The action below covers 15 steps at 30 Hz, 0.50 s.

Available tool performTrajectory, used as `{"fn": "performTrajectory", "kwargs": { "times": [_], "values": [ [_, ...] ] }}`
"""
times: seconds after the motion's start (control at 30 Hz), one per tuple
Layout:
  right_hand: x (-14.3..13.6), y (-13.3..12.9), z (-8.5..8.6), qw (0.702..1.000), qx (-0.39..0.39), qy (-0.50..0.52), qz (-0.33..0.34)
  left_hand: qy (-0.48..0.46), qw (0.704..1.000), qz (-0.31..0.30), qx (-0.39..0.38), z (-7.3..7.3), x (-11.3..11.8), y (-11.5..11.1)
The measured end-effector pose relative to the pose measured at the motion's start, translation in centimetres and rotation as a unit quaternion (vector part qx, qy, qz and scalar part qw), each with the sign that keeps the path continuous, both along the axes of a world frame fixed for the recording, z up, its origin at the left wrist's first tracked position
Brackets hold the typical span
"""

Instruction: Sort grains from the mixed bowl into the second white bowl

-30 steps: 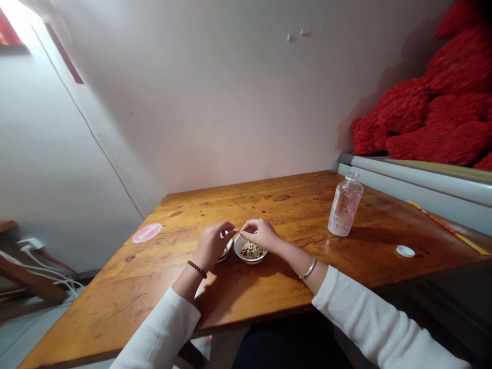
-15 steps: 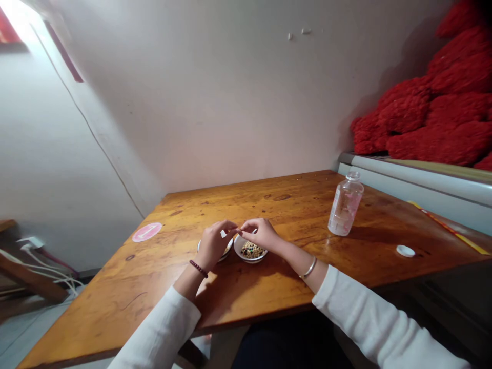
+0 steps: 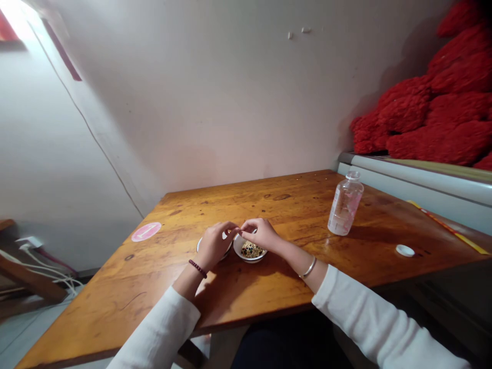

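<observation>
My left hand (image 3: 215, 243) and my right hand (image 3: 261, 233) meet fingertip to fingertip above two small bowls. Both are closed in a pinch, and whatever lies between the fingertips is too small to make out. Under my right hand stands a white bowl (image 3: 249, 260) with a dark rim line, holding many small beads (image 3: 251, 249), mostly cream with some dark and green ones. A second white bowl (image 3: 199, 245) sits beneath my left hand, which hides most of it and its contents.
A clear plastic bottle (image 3: 346, 205) without its cap stands on the wooden table (image 3: 292, 282) to the right. Near it lie a white cap (image 3: 405, 250) and a yellow-and-red strip (image 3: 448, 225). A pink round sticker (image 3: 146, 232) is at the left. Red plush (image 3: 430, 107) is piled at the back right.
Almost nothing differs. Both hands keep their fingertips together over the bowls, and the view has shifted very slightly.
</observation>
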State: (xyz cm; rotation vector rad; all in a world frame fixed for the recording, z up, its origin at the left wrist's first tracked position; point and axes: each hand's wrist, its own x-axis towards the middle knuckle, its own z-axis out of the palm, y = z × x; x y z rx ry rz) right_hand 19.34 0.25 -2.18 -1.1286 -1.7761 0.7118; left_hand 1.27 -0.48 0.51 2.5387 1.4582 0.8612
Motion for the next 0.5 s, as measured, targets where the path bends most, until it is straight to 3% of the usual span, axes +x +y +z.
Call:
{"fn": "performTrajectory", "kwargs": {
  "times": [0.13, 0.2, 0.33, 0.5],
  "values": [
    [0.0, 0.3, -0.1, 1.0, 0.003, 0.017, -0.024, 0.091, 0.981, 0.174, 0.011, 0.4, -0.2, -0.2],
    [0.0, 0.5, -0.4, 0.999, 0.006, 0.025, -0.032, 0.152, 0.962, 0.228, -0.007, 0.4, -0.7, 0.0],
    [-0.1, 0.9, -0.8, 0.999, 0.012, 0.023, -0.03, 0.218, 0.948, 0.209, -0.097, 0.2, -1.5, 0.4],
    [0.1, 0.6, -0.5, 1.0, 0.003, 0.003, -0.029, 0.217, 0.952, 0.173, -0.129, 0.0, -1.6, 0.6]
  ]
}}
